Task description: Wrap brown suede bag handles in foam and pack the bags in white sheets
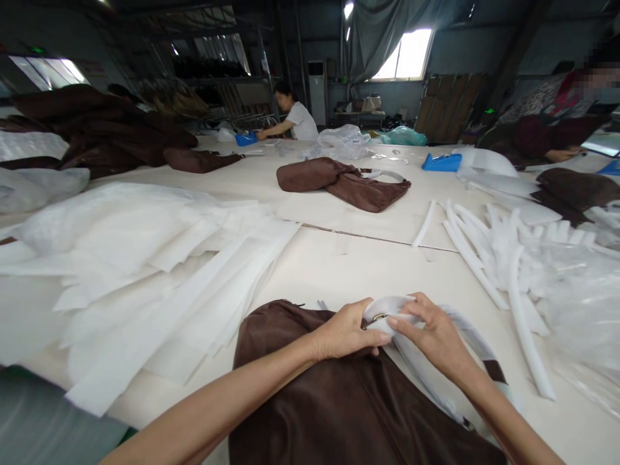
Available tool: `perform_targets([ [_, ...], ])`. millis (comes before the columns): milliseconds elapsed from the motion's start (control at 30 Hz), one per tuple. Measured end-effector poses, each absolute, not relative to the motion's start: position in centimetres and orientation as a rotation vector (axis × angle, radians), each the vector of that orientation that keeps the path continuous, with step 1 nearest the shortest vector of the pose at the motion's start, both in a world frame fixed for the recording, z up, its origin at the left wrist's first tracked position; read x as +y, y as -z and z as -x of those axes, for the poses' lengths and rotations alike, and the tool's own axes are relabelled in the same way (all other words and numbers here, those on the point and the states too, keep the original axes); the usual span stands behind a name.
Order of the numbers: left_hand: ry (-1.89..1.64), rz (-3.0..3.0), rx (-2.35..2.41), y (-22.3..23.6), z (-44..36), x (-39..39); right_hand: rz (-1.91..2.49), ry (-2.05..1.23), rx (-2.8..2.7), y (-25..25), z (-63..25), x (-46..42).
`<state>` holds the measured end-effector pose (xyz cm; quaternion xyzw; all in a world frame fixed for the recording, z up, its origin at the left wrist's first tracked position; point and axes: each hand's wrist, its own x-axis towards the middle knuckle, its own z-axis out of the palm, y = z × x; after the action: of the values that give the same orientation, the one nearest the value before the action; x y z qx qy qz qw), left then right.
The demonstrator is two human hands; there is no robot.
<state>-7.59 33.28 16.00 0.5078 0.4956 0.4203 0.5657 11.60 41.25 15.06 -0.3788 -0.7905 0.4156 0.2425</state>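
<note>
1. At the near side of the pale table (349,271), has a brown bag (300,394) lying close.
2. Over its upper part, pinches white wrap (394,302) beside a metal buckle (380,317), left hand (346,329) with thumb and fingers closed in.
3. Just beside, pinches the same wrap between thumb and bent fingers of the right hand (431,326).
4. To the left, has loose white sheets (145,239); to the right, white tubes (524,329) near clear plastic (581,297).
</note>
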Motion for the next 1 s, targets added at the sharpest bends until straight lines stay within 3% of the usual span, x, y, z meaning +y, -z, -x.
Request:
perform_targets([
  [100, -0.969, -1.078, 1.000, -15.7, 7.4, 33.3, 1.040, -1.293, -2.103, -15.4, -12.8, 42.6],
  [300, -0.923, -1.054, 0.914, -15.7, 7.5, 33.3, 0.971, -2.101, -1.938, -16.2, -14.7, 46.9],
  [467, -0.859, -1.030, 0.966, -15.9, 7.7, 33.4, 0.724, -2.382, -1.977, -16.5, -13.3, 48.0],
  [600, -0.859, -1.028, 0.960, -15.5, 8.0, 33.6, 0.474, -2.408, -2.127, -16.5, -13.0, 47.7],
  [1000, -0.951, -0.938, 0.950, -14.3, 8.1, 33.7, 0.776, -2.105, -1.957, -14.7, -13.4, 45.3],
])
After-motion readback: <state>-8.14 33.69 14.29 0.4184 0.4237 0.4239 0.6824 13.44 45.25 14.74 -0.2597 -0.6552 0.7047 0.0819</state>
